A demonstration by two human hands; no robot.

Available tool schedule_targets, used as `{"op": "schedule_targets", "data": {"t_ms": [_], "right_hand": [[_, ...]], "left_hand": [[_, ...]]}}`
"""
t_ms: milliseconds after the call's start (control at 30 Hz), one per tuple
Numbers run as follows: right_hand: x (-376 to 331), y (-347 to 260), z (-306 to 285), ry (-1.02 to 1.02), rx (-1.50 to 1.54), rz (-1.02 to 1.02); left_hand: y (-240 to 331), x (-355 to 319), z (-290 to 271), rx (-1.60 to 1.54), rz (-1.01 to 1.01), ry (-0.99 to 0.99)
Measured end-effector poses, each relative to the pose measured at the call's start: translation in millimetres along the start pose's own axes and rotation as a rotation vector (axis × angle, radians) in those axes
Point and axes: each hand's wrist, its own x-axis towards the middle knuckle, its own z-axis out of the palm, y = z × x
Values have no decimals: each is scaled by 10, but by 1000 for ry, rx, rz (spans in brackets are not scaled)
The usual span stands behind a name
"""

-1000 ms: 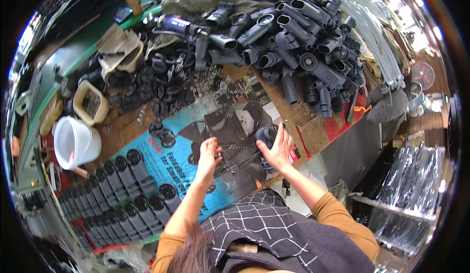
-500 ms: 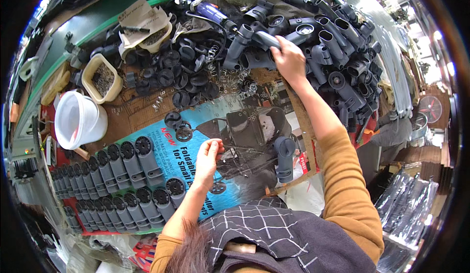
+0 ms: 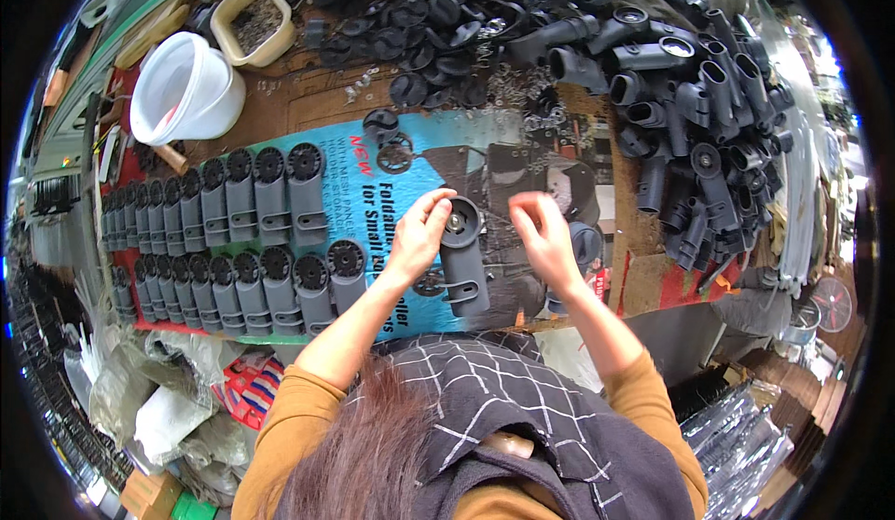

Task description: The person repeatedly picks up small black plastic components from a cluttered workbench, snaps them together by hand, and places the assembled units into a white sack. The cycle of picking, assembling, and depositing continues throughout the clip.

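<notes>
A dark grey tubular plastic part (image 3: 464, 282) with a round, hollow head is in front of me, its head pointing away. My left hand (image 3: 418, 240) is closed on the left rim of that head. To the right of the part, and apart from it, is my right hand (image 3: 543, 240); its fingers are blurred and I cannot make out anything in them. Just beyond the right wrist lies another grey plastic part (image 3: 585, 243), partly hidden by the arm. A small black round cap (image 3: 380, 125) rests on the printed blue sheet (image 3: 429, 138).
Two rows of finished-looking grey parts (image 3: 270, 198) with black toothed discs stand at left. A pile of loose tubular parts (image 3: 704, 138) fills the right. Black caps (image 3: 410, 26) and springs (image 3: 522, 91) lie at the back, near a white bucket (image 3: 200, 100) and a cream tub (image 3: 252, 21).
My right hand has come back from the pile at right to the middle. A grey part is now in my left hand, which was apart from any part before. The view has shifted.
</notes>
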Motion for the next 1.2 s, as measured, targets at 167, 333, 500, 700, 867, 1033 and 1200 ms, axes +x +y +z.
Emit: {"op": "schedule_targets", "data": {"t_ms": [167, 333, 500, 700, 867, 1033, 1200], "right_hand": [[1064, -245, 984, -93, -368, -537], [1554, -365, 1547, -119, -700, -630], [1127, -346, 1072, -296, 430, -93], [197, -362, 499, -286, 778, 257], [-259, -155, 321, -42, 668, 378], [-487, -34, 355, -252, 558, 169], [-694, -11, 453, -105, 477, 575]], "left_hand": [[-377, -153, 64, 180, 326, 7], [-372, -281, 94, 374, 255, 25], [-194, -139, -207, -55, 126, 233], [159, -166, -315, -359, 72, 136], [236, -426, -184, -211, -198, -104], [120, -486, -99, -236, -113, -132], [16, -678, -35, -83, -180, -134]]}}
